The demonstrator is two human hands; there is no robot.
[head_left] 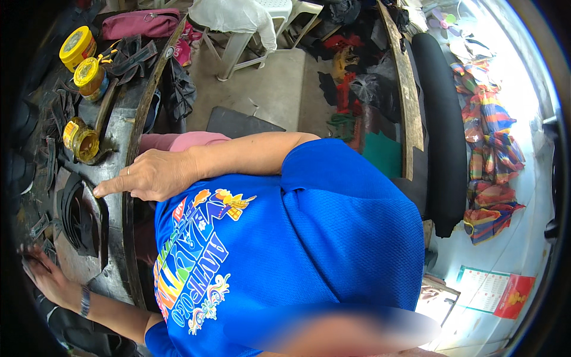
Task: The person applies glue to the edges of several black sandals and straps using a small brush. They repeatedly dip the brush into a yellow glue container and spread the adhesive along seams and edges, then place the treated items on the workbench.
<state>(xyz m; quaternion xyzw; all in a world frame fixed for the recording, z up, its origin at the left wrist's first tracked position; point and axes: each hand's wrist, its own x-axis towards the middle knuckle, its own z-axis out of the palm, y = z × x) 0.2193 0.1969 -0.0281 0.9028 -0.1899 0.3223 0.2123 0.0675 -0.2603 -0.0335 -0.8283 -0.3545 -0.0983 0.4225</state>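
The left hand (49,278) is showing toward the bench's (119,273) left end, its grip unclear. Black curved straps (74,211) are lying by the near edge; the right hand (148,177) is pointing one finger at them, the others curled.

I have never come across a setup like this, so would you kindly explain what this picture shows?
There is no machine here, only a person with two bare hands. The single picture comes from the left one of two fisheye cameras worn on that person's head, looking down, so straight edges bend near its rim. The blue shirt is the wearer's own. On the left runs a dark workbench, bearing three jars with yellow on them and loose black strips. The right hand has a fingertip at the edge of a stack of curved black pieces. The left hand, with a band at its wrist, is lower down; whether it holds anything is too dim to tell.
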